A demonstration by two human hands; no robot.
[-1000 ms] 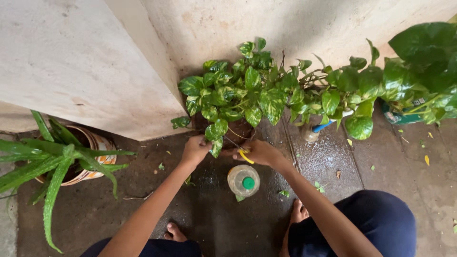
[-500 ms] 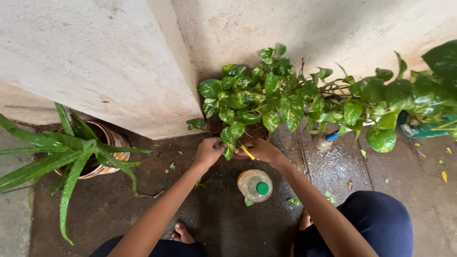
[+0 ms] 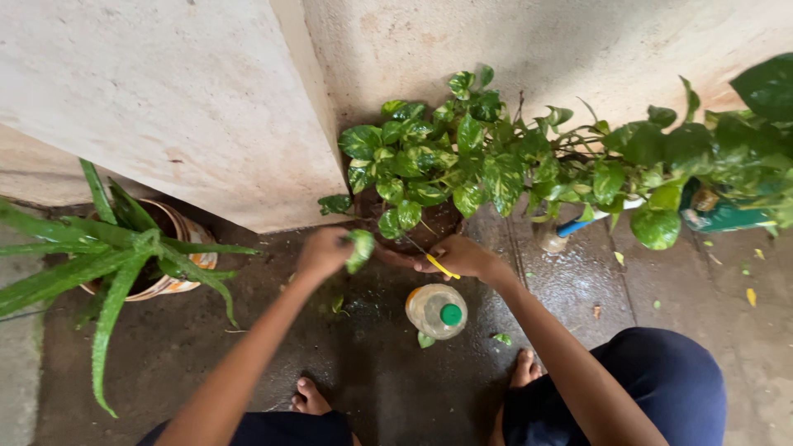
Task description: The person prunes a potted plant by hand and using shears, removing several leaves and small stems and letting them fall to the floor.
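Left hand grip closed on green leaf; right hand grip closed on yellow-handled scissors near potted vine

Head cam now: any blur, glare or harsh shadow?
Head view: soft, even daylight, no hard shadows; left hand and its leaf motion-blurred; right hand with scissors sharper; wet floor shows mild sheen; wide-angle bending at edges.

Bare forearms, bare feet, dark navy trousers on both legs.
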